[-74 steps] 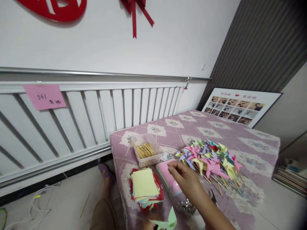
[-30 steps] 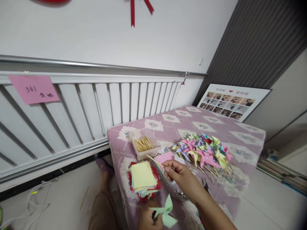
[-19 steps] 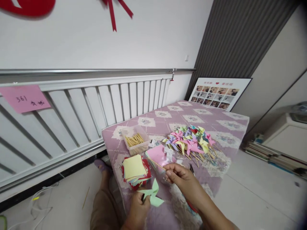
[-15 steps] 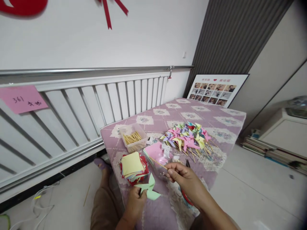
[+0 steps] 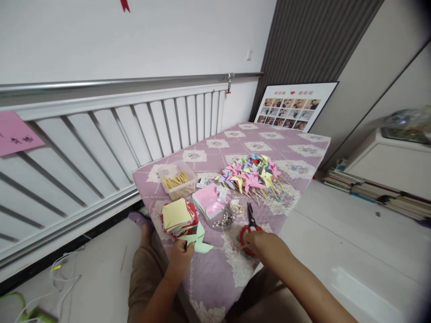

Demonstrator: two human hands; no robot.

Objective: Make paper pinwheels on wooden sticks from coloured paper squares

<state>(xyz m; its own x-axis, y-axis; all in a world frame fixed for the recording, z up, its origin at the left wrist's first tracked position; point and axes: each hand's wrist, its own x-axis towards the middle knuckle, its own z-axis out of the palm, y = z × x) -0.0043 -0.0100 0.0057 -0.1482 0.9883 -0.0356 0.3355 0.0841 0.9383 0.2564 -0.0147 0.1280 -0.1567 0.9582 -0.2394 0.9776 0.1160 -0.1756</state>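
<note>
The cloth-covered table (image 5: 303,148) runs away toward one o'clock, and the step in hand looks like the making of paper pinwheels. A heap of finished pinwheels (image 5: 251,175) lies at one o'clock from the hands. The stack of coloured paper squares (image 5: 177,214) and the clear box of sticks (image 5: 175,181) sit at eleven o'clock, near the table's left edge. The left hand (image 5: 182,259) is closed on a pale green pinwheel (image 5: 199,240), held low just beside that stack. The right hand (image 5: 266,244) lies curled on the red loops of the scissors (image 5: 249,216), blades pointing to twelve; whether it grips them cannot be told. Lifting them would call for fingers through the loops, with the green pinwheel pinched firmly.
</note>
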